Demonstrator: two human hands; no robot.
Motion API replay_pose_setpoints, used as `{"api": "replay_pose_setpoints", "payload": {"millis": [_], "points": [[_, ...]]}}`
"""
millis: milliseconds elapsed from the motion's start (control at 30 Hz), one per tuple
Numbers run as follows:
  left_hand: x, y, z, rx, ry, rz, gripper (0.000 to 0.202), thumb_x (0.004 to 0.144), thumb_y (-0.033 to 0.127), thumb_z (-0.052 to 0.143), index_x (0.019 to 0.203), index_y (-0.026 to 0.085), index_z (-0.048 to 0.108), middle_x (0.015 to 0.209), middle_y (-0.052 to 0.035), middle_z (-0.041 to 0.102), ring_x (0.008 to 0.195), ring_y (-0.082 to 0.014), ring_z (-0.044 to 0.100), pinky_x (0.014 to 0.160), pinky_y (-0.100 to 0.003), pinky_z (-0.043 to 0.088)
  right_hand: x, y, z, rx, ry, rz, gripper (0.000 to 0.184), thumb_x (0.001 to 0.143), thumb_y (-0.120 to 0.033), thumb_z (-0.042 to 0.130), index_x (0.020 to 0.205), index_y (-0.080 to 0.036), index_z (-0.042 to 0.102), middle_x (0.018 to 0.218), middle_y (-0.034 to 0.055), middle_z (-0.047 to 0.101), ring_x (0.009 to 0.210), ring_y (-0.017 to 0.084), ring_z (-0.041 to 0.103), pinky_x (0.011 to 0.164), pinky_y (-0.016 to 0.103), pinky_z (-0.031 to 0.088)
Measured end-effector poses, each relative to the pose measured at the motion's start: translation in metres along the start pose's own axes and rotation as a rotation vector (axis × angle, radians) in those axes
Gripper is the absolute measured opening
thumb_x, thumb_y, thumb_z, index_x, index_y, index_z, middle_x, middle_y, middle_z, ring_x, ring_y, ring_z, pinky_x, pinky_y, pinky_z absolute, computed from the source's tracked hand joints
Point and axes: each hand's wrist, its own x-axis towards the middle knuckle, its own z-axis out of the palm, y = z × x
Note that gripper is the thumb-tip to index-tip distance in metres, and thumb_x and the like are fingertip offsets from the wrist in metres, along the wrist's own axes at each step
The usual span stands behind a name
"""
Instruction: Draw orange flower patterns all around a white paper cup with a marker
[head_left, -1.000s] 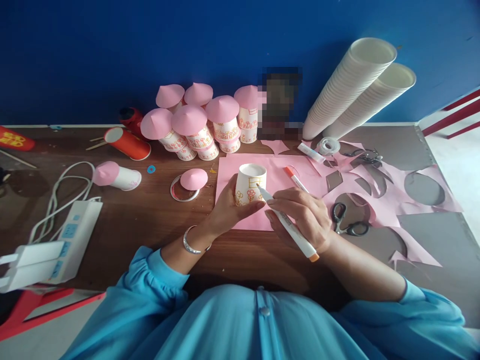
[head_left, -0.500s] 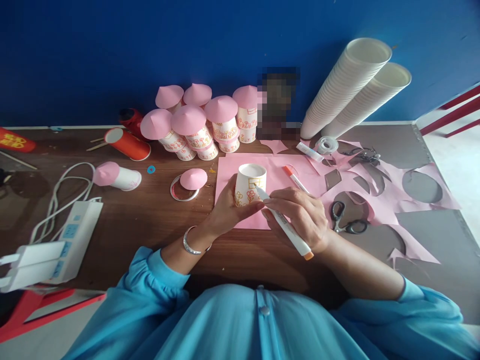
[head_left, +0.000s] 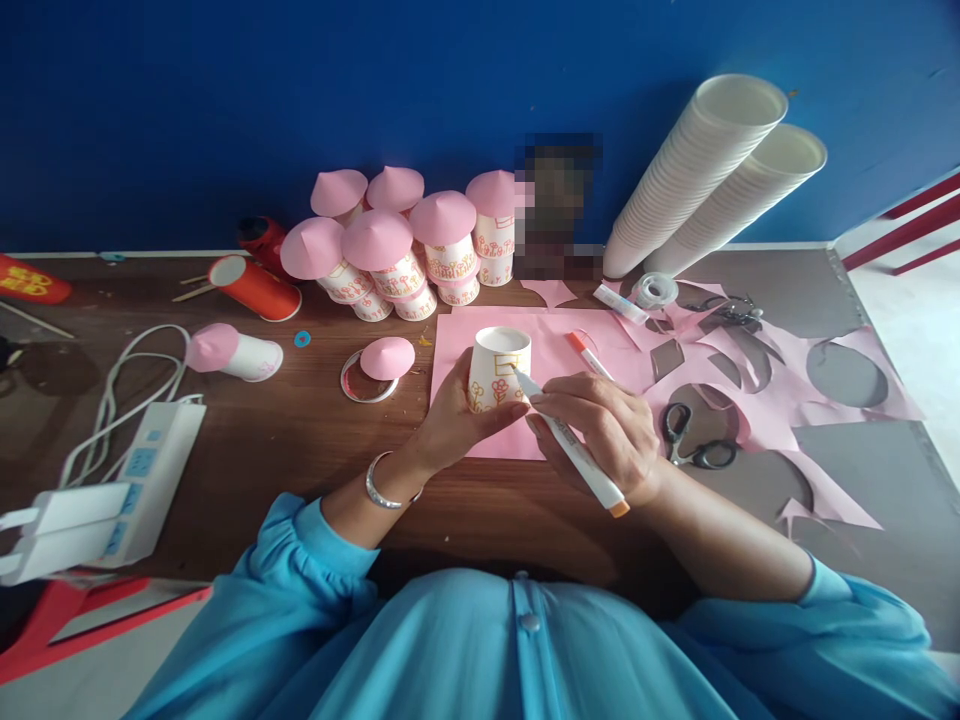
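Observation:
A white paper cup (head_left: 491, 372) with flowers and a window-like box drawn on its side is held by my left hand (head_left: 465, 410), thumb across its lower front. My right hand (head_left: 600, 430) is closed around a white marker with an orange end (head_left: 581, 462). The marker's tip is at the cup's side, by the drawn box; whether it touches I cannot tell. Beneath the cup lies a pink paper sheet (head_left: 450, 345). A second marker with a red-orange cap (head_left: 589, 353) rests on that sheet, just beyond my right hand.
Several decorated cups with pink cone roofs (head_left: 379, 240) stand by the wall. Tall paper cup stacks (head_left: 690, 180) lean at the back right. Pink scraps (head_left: 757, 395), scissors (head_left: 694, 445) and clear tape (head_left: 655, 291) lie to the right. At left are a power strip (head_left: 154, 480) and a tape roll (head_left: 352, 385).
The marker tip has shifted slightly right and down along the drawn box. More of the box's yellow outline shows now. The cup has barely moved.

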Motion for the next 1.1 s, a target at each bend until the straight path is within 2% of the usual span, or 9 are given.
{"api": "replay_pose_setpoints", "payload": {"millis": [167,333,400,433,533,700,867,1000,1100], "points": [[0.0,0.001,-0.001,0.021,0.001,-0.007,0.062,0.068,0.048,0.092,0.111,0.021,0.056,0.097,-0.0033,0.066,0.09,-0.021,0.064,0.078,-0.035,0.053,0.002,0.0,-0.004,-0.012,-0.015,0.001,0.024,0.093,-0.01,0.067,0.116,-0.016,0.064,0.087,0.0059,0.073,0.07,0.017,0.071,0.06,0.029,0.061],[-0.002,0.001,-0.003,0.067,0.014,0.01,0.062,0.071,0.047,0.091,0.115,0.019,0.057,0.101,-0.005,0.066,0.092,-0.0206,0.063,0.08,-0.036,0.053,-0.009,0.005,-0.005,0.055,0.061,0.022,0.034,0.098,-0.013,0.06,0.131,-0.023,0.062,0.09,0.0036,0.076,0.074,0.018,0.074,0.06,0.031,0.061],[-0.001,0.0,-0.003,0.073,0.026,0.022,0.064,0.071,0.047,0.091,0.117,0.02,0.057,0.101,-0.0047,0.066,0.091,-0.0205,0.063,0.079,-0.036,0.054,-0.012,0.009,-0.001,0.106,0.064,0.111,0.04,0.099,-0.013,0.059,0.138,-0.025,0.058,0.106,0.0075,0.078,0.09,0.021,0.078,0.072,0.036,0.066],[0.0,-0.001,-0.003,0.081,0.039,0.028,0.064,0.071,0.048,0.091,0.118,0.02,0.056,0.101,-0.0045,0.066,0.091,-0.0206,0.063,0.079,-0.036,0.054,-0.012,0.012,0.002,0.136,0.048,0.152,0.044,0.099,-0.016,0.063,0.141,-0.025,0.054,0.119,0.0113,0.076,0.105,0.025,0.078,0.083,0.043,0.068],[0.002,-0.003,-0.004,0.186,0.107,0.057,0.068,0.071,0.049,0.092,0.12,0.02,0.055,0.103,-0.0056,0.066,0.094,-0.0233,0.064,0.078,-0.037,0.054,-0.012,0.021,0.012,0.178,-0.064,0.223,0.073,0.092,-0.033,0.078,0.152,-0.027,0.038,0.153,0.0202,0.059,0.143,0.037,0.059,0.106,0.063,0.059],[0.005,-0.007,-0.012,0.492,0.219,0.132,0.079,0.068,0.051,0.093,0.128,0.019,0.054,0.121,-0.0122,0.067,0.111,-0.0323,0.064,0.091,-0.044,0.052,-0.014,0.029,0.02,0.145,-0.189,0.199,0.086,0.09,-0.034,0.081,0.158,-0.022,0.03,0.163,0.0256,0.046,0.155,0.04,0.045,0.117,0.071,0.046],[0.0,-0.007,-0.014,0.522,0.192,0.207,0.078,0.077,0.053,0.086,0.135,0.016,0.051,0.132,-0.0179,0.063,0.12,-0.0345,0.062,0.102,-0.05,0.05,-0.023,0.027,0.025,0.092,-0.321,0.129,0.085,0.092,-0.02,0.073,0.162,-0.02,0.025,0.163,0.0255,0.048,0.155,0.037,0.045,0.116,0.067,0.051],[-0.007,-0.004,-0.008,0.449,0.1,0.305,0.077,0.08,0.043,0.086,0.142,0.018,0.048,0.14,-0.018,0.059,0.129,-0.0335,0.058,0.111,-0.05,0.048,-0.03,0.031,0.034,0.098,-0.196,0.127,0.078,0.092,-0.016,0.07,0.159,-0.019,0.031,0.158,0.0258,0.052,0.151,0.036,0.051,0.113,0.062,0.055],[-0.01,-0.003,-0.006,0.178,-0.019,0.277,0.085,0.082,0.04,0.085,0.152,0.025,0.04,0.155,-0.0165,0.052,0.14,-0.0325,0.054,0.116,-0.049,0.047,-0.034,0.038,0.036,0.306,-0.081,0.234,0.079,0.091,-0.021,0.075,0.158,-0.022,0.032,0.158,0.0246,0.051,0.15,0.036,0.052,0.112,0.06,0.056]]}}
